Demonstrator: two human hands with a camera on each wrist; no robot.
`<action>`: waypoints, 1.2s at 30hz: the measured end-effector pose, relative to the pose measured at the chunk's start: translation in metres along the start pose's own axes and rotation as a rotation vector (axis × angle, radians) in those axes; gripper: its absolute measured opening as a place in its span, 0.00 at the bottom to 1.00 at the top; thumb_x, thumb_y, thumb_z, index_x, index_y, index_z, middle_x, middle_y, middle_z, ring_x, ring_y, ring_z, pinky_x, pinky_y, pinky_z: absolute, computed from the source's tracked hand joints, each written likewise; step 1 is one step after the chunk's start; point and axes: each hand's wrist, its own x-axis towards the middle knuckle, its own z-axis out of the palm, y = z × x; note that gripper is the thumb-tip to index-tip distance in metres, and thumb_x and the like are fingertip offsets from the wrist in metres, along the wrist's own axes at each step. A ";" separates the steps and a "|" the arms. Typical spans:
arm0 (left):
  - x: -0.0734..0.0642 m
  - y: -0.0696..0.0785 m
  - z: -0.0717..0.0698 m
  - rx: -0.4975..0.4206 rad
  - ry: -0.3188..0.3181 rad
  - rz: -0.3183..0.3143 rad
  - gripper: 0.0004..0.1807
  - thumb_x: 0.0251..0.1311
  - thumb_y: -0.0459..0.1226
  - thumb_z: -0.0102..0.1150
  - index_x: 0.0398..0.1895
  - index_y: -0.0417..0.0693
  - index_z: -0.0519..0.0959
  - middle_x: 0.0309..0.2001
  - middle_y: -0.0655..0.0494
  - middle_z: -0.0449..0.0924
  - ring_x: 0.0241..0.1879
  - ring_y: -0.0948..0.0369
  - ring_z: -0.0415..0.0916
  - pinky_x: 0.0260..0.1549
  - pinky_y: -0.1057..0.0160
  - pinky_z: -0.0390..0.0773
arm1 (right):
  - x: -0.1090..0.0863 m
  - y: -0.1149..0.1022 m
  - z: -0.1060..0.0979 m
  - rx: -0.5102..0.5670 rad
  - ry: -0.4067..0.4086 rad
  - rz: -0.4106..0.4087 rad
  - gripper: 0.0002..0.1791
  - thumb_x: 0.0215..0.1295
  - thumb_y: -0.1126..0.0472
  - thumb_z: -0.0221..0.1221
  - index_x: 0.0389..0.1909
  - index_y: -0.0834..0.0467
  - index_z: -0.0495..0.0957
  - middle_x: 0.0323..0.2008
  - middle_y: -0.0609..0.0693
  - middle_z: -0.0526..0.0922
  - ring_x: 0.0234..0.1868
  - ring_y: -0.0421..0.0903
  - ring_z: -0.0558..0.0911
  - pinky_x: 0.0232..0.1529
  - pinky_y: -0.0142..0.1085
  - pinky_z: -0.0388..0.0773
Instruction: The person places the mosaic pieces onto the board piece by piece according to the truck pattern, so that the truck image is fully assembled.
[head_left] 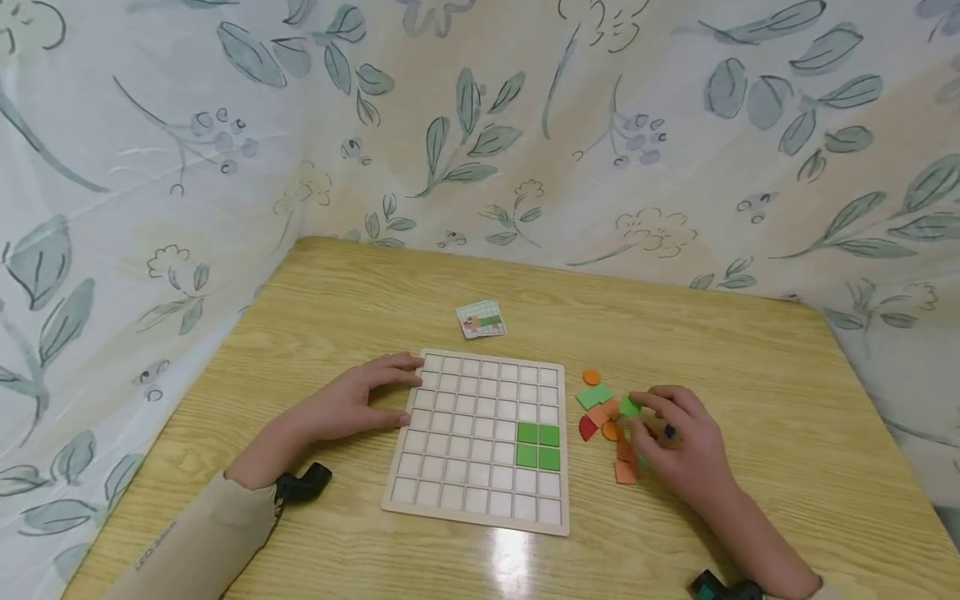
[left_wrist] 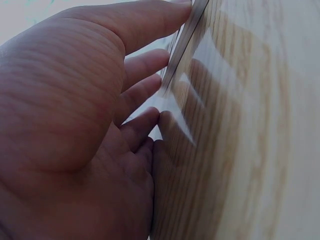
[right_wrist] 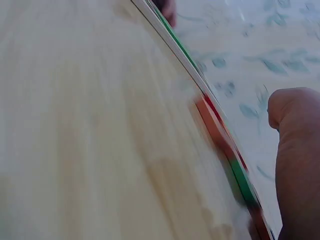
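A pale wooden grid board [head_left: 480,518] lies on the table, with several green square tiles [head_left: 538,446] filling a block of cells at its right side. My left hand [head_left: 356,400] rests against the board's left edge, fingers loosely extended; the left wrist view shows its fingertips right at that rim. To the right of the board, my right hand [head_left: 686,442] pinches a green tile [head_left: 630,407] between thumb and forefinger, above a loose pile. In the pile are orange squares [head_left: 625,472], an orange disc [head_left: 592,377], a red quarter-round piece [head_left: 587,428] and light green tiles [head_left: 595,396].
A small picture card [head_left: 482,319] with a coloured grid pattern lies behind the board. The wooden table [head_left: 360,292] meets a leaf-patterned cloth [head_left: 480,150] at the back and sides. A dark wrist device [head_left: 303,483] sits below the left hand.
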 end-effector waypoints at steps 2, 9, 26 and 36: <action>0.000 0.000 -0.002 0.005 0.004 0.000 0.31 0.67 0.47 0.78 0.72 0.55 0.82 0.83 0.62 0.64 0.85 0.52 0.53 0.80 0.39 0.58 | 0.007 -0.008 0.014 0.019 0.010 -0.063 0.19 0.74 0.52 0.63 0.48 0.63 0.90 0.44 0.57 0.84 0.39 0.48 0.77 0.32 0.30 0.74; -0.002 0.004 -0.006 0.004 0.011 -0.011 0.31 0.67 0.47 0.78 0.72 0.54 0.82 0.83 0.61 0.64 0.85 0.51 0.52 0.80 0.39 0.57 | 0.025 -0.034 0.052 0.117 -0.060 -0.114 0.15 0.74 0.55 0.66 0.51 0.62 0.90 0.46 0.54 0.83 0.42 0.47 0.78 0.42 0.29 0.75; -0.002 0.003 0.001 -0.012 0.011 0.002 0.30 0.67 0.45 0.79 0.70 0.54 0.83 0.83 0.60 0.65 0.85 0.51 0.52 0.79 0.38 0.57 | 0.039 -0.079 0.100 0.105 -0.285 -0.097 0.15 0.61 0.63 0.74 0.49 0.57 0.91 0.47 0.48 0.84 0.50 0.49 0.82 0.52 0.47 0.80; 0.000 0.004 0.002 -0.009 0.009 0.012 0.30 0.67 0.46 0.79 0.70 0.54 0.83 0.83 0.59 0.65 0.85 0.50 0.53 0.79 0.38 0.58 | 0.036 -0.078 0.100 0.070 -0.335 -0.090 0.13 0.62 0.62 0.73 0.48 0.56 0.91 0.44 0.47 0.84 0.47 0.46 0.81 0.52 0.47 0.79</action>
